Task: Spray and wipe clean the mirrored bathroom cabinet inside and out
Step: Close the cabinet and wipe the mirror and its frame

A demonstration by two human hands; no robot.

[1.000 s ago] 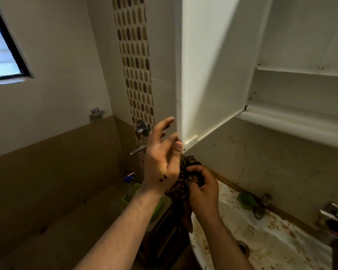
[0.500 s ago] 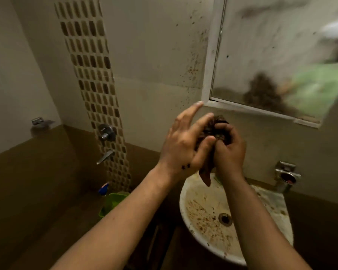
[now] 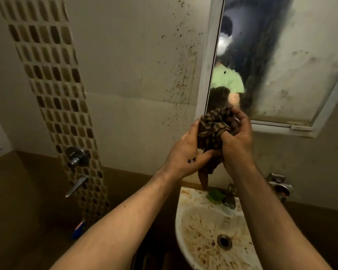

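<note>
The mirrored cabinet [image 3: 293, 61] hangs at the upper right with its door shut; the glass is smeared and grimy inside a white frame. Just below its lower left corner both my hands hold a bunched brown checked cloth [image 3: 213, 129]. My left hand [image 3: 185, 152] cups the cloth from the left, thumb pressed into its lower part. My right hand [image 3: 236, 143] grips it from the right, fingers curled over the top. A tail of the cloth hangs down toward the sink.
A stained white sink [image 3: 209, 230] sits under my hands, with a tap [image 3: 229, 197] and a green sponge [image 3: 215, 195] at its back. A shower valve [image 3: 77, 156] is on the tiled strip at left. A blue spray-bottle top [image 3: 79, 228] shows low on the left.
The cabinet door, open a second ago, is now shut with the mirror facing me. My left hand left the door edge and closed onto the cloth alongside my right.
</note>
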